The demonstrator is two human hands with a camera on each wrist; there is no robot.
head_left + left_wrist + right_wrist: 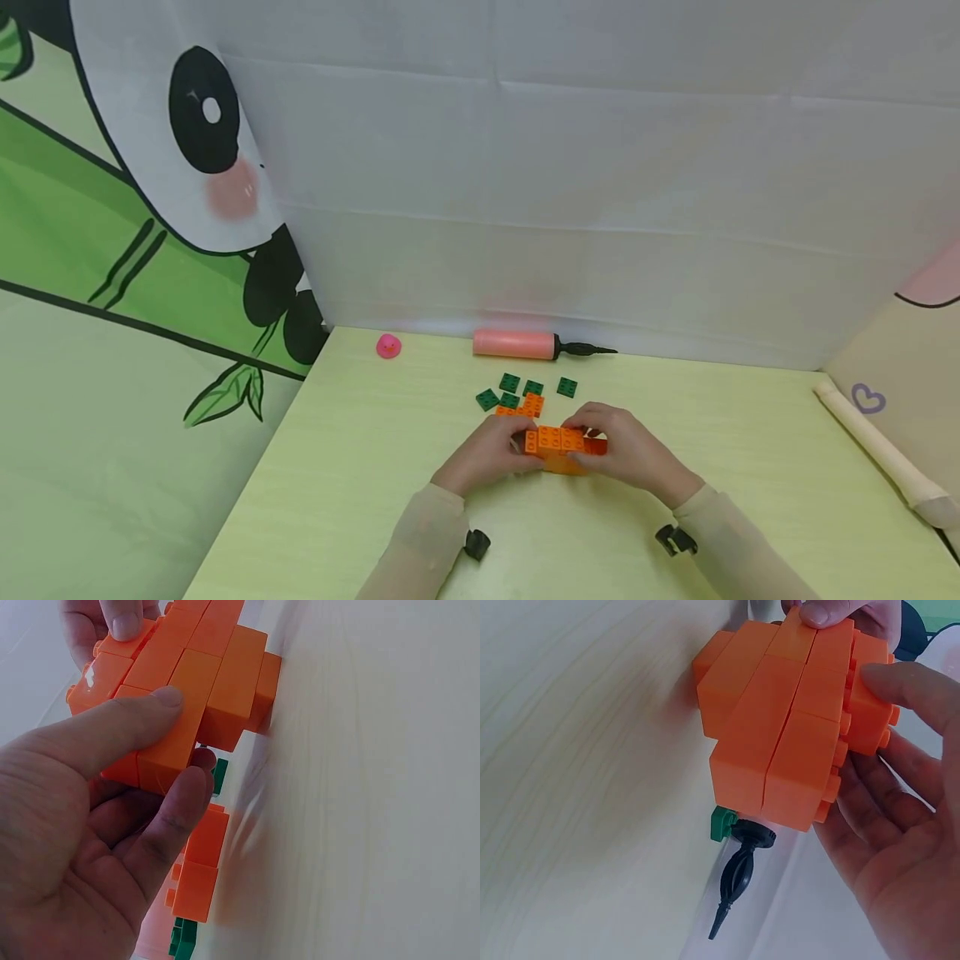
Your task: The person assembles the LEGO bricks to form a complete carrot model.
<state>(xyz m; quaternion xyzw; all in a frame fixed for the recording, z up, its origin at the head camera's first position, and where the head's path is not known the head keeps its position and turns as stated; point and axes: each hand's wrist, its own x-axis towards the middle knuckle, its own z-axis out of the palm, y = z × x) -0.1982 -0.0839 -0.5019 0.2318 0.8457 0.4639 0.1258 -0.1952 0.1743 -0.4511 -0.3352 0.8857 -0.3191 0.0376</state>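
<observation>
An assembly of orange toy building bricks [557, 442] is held between both hands above the table, stepped in layers with studs along its top. My left hand [495, 450] grips one end, its thumb flat along the side of the bricks [169, 746] and the other fingers at the far side. At the opposite end, my right hand [626, 446] pinches an orange brick [866, 712] on the studded side between thumb and fingers. The lower layers [761, 727] narrow in steps towards the table. Fingertips behind the bricks are partly hidden.
Behind the hands lie loose orange bricks [533, 405] and several green bricks [567, 387]. Farther back are a pink hand pump [513, 343] with a black nozzle and a pink rubber duck [388, 346]. A white curtain [600, 208] closes the table's [750, 467] back edge.
</observation>
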